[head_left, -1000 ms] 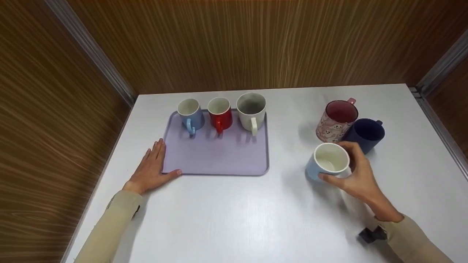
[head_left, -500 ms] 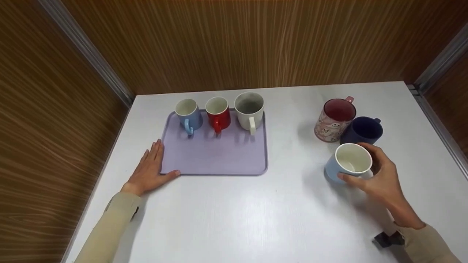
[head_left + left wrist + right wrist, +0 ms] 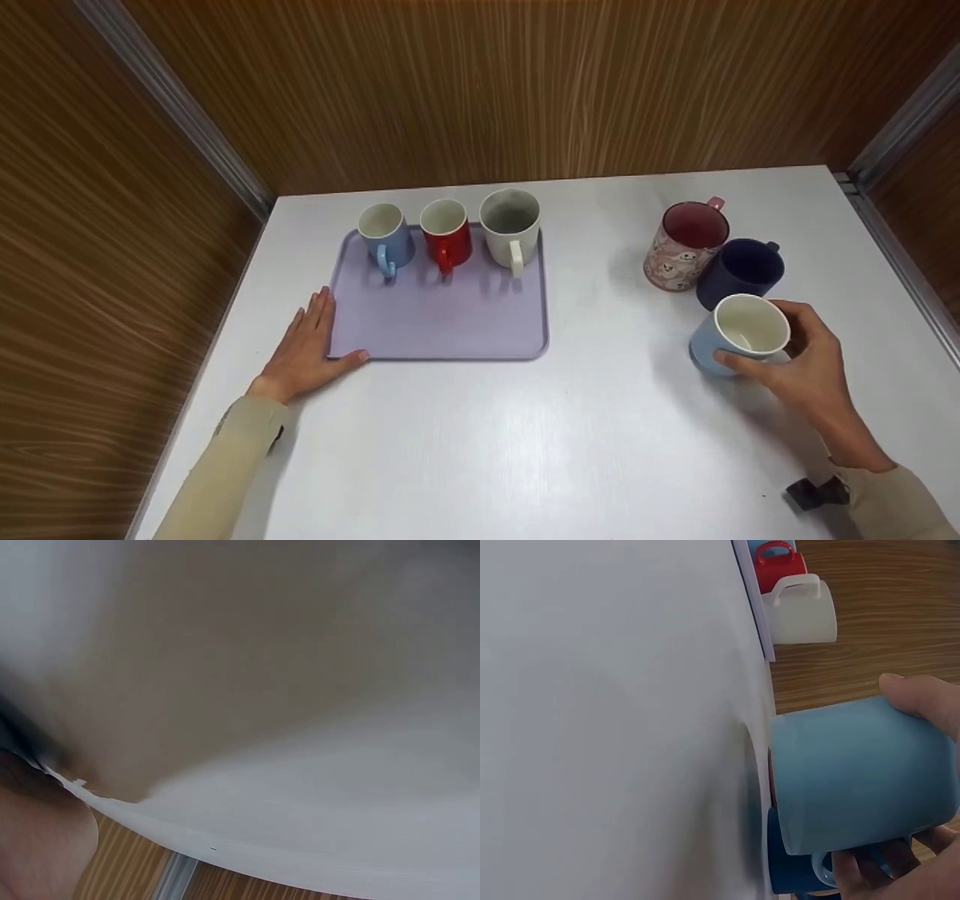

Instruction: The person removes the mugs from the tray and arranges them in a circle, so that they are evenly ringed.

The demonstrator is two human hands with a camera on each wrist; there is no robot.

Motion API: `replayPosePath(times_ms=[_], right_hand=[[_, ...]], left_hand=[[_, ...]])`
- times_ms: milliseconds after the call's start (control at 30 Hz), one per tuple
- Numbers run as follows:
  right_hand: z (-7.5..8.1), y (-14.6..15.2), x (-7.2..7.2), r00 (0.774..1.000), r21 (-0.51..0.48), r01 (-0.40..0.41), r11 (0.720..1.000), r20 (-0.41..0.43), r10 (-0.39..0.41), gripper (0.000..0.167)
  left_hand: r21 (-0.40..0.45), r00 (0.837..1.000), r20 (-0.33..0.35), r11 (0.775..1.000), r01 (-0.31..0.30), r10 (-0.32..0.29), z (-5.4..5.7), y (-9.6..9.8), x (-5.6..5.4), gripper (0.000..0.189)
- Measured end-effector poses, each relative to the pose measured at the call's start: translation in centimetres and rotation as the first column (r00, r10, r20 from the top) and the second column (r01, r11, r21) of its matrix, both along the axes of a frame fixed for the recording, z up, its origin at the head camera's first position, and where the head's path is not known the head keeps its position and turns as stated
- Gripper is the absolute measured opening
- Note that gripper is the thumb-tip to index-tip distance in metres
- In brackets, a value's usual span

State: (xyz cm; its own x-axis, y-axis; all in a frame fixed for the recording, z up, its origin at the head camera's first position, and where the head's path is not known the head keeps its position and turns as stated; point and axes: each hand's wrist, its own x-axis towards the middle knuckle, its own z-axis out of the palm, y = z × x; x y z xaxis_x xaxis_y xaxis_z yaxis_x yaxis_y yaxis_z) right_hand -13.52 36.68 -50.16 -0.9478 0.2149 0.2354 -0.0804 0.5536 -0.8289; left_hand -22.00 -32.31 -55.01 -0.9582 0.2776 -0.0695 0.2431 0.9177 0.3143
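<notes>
- One hand, the left hand [image 3: 300,352], lies flat and wide with fingers straight, thumb spread away from them; it touches the near left corner of the tray [image 3: 442,322], fingers at the left edge, thumb along the front edge.
- The right hand [image 3: 806,364] curls round the pale blue mug [image 3: 709,345], its thumb on the outer wall; in the right wrist view, other fingers reach the side with the handle.
- This mug is well apart from the tray, to its right, and just in front of the dark blue mug [image 3: 727,281]. Its mouth faces up; I cannot tell whether its base touches the table [image 3: 465,450].
- It is a smooth, rounded cylinder with a soft sheen, pale blue outside and white within.
- Beside the dark blue mug stands a pink mug [image 3: 675,262] printed with pale ghost-like figures, deep red inside.
- Three mugs stand in a row along the back of the flat lilac tray: blue [image 3: 395,251], red [image 3: 459,249] and a larger white one [image 3: 501,244], handles toward the front.
- Streaked brown wood-look panels [image 3: 450,90] rise around the white tabletop.
</notes>
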Motion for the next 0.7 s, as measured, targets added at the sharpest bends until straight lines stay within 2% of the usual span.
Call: replayPosePath(times_ms=[267, 700], right_hand=[[-0.3, 0.7, -0.3, 1.000, -0.004, 0.022, 1.000, 0.002, -0.022, 0.082], [-0.5, 1.9, -0.8, 0.997, -0.008, 0.062, 0.998, 0.049, -0.062, 0.078]], left_hand=[[0.005, 1.000, -0.030, 1.000, 0.000, 0.000, 0.1, 0.2, 0.4, 0.124], [0.005, 1.000, -0.013, 1.000, -0.001, 0.001, 0.2, 0.2, 0.2, 0.125]])
